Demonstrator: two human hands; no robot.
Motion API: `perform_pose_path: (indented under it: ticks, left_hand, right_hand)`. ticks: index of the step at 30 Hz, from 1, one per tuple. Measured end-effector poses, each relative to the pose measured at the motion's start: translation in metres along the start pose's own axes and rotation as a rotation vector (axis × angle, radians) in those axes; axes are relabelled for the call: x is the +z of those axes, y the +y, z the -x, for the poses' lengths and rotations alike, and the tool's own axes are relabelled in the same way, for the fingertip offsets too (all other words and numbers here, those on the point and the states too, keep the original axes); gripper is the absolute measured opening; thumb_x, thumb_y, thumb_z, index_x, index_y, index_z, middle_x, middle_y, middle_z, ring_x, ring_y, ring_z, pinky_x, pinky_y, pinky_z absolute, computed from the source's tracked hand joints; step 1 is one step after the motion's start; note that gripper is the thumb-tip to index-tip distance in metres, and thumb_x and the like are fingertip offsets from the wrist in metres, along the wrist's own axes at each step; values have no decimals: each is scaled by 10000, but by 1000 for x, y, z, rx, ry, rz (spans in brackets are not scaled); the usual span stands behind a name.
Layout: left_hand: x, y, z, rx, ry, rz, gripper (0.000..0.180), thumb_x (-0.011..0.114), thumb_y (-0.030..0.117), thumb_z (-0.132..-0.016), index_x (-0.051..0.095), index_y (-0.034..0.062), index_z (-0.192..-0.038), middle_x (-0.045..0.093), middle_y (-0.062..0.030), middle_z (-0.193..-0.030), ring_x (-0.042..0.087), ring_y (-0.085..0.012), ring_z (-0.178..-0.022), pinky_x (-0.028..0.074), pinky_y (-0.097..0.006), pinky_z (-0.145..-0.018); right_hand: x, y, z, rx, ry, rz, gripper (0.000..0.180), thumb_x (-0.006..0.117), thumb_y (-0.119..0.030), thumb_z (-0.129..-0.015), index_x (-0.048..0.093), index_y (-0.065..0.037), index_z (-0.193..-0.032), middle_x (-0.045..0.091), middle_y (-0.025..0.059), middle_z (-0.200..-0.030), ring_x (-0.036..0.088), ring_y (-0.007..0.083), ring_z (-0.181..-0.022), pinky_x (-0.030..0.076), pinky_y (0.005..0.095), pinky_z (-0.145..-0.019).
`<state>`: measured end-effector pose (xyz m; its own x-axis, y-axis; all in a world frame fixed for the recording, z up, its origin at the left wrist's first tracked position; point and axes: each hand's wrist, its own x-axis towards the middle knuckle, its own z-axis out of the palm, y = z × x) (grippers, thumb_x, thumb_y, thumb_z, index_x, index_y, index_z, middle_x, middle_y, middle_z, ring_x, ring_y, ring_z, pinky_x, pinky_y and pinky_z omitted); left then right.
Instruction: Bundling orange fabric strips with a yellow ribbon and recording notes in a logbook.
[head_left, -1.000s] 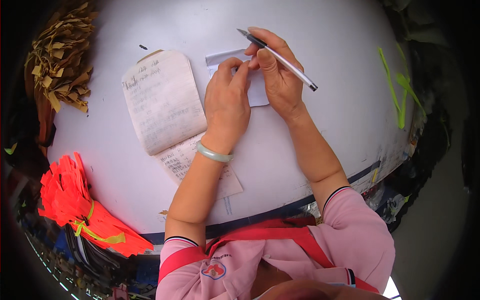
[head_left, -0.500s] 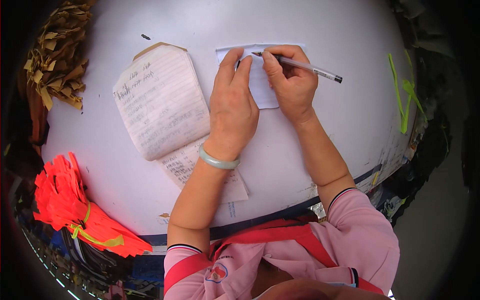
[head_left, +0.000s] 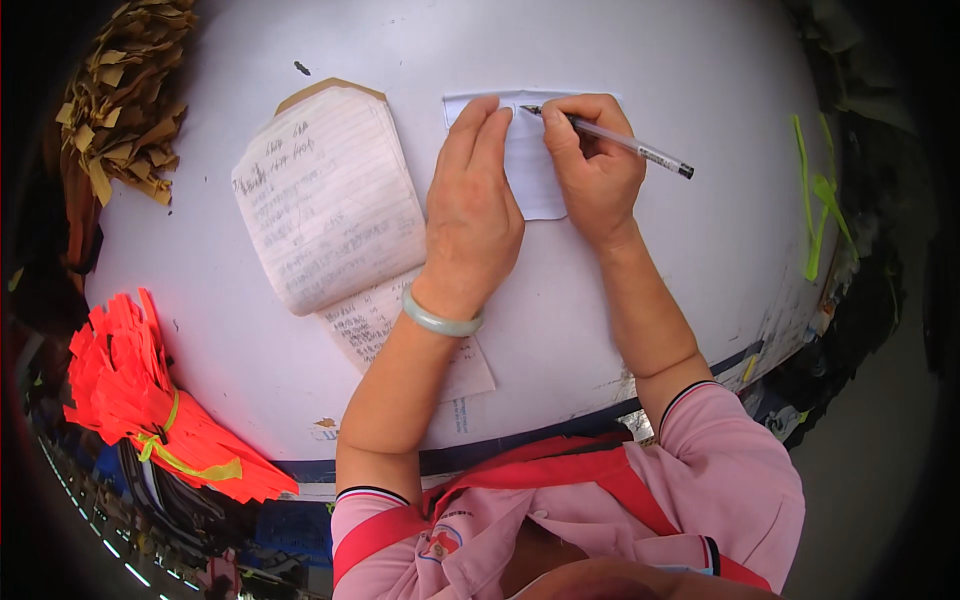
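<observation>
A small white sheet of paper point(head_left: 535, 190) with faint creases or lines lies on the table under both my hands. My right hand point(head_left: 598, 170) grips a ballpoint pen point(head_left: 640, 150) with a clear barrel and black end. Its tip meets the sheet near the upper edge. My left hand point(head_left: 476, 200), with a pale green bangle on the wrist, lies over the sheet's left side, fingers stretched out side by side and fingertips close to the pen tip. Left of it, an open notebook point(head_left: 330, 200) shows lined pages with handwriting, its lower page partly behind my left forearm.
The white table point(head_left: 700, 250) has a worn, dark-blue front edge. A bundle of orange-red strips point(head_left: 150, 400), tied with yellow-green ribbon, sits at the near left corner. Brown strips point(head_left: 125, 90) are heaped at the far left. Thin yellow-green strips point(head_left: 822, 190) lie at the right edge.
The whole view has shifted slightly, so things appear a little farther right. The pen tip has moved a touch rightward along the sheet's top. My left hand keeps its place on the paper.
</observation>
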<state>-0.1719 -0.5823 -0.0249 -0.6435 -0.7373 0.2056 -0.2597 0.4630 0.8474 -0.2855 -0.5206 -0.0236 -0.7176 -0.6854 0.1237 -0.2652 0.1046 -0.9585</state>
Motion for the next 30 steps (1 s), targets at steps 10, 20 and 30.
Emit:
perform_pose_path:
  ticks: [10, 20, 30]
  left_hand:
    - [1, 0, -1, -3, -4, 1, 357, 437, -136, -837, 559, -67, -1165, 533, -201, -1260, 563, -339, -1103, 476, -354, -923]
    - [0, 0, -1, -9, -6, 11, 368, 437, -141, -821, 574, -56, -1151, 532, -201, -1260, 568, -339, -1091, 474, -347, -920]
    - [-1, -1, -2, 8, 2, 19, 325, 471, -114, -800, 578, -74, -1103, 539, -213, -1226, 561, -372, -1061, 476, -390, -898]
  right_hand:
    - [0, 1, -1, 39, -8, 47, 56, 643, -45, -873, 592, -23, -878, 600, -1, -710, 543, 46, -606, 454, 207, -542]
    - [1, 3, -1, -25, 28, 103, 59, 640, -38, -869, 582, -25, -861, 580, -13, -672, 505, 28, -564, 422, 197, -498]
    - [2, 4, -1, -62, 65, 179, 55, 635, -23, -865, 579, -26, -862, 570, -23, -664, 487, 18, -558, 398, 184, -491]
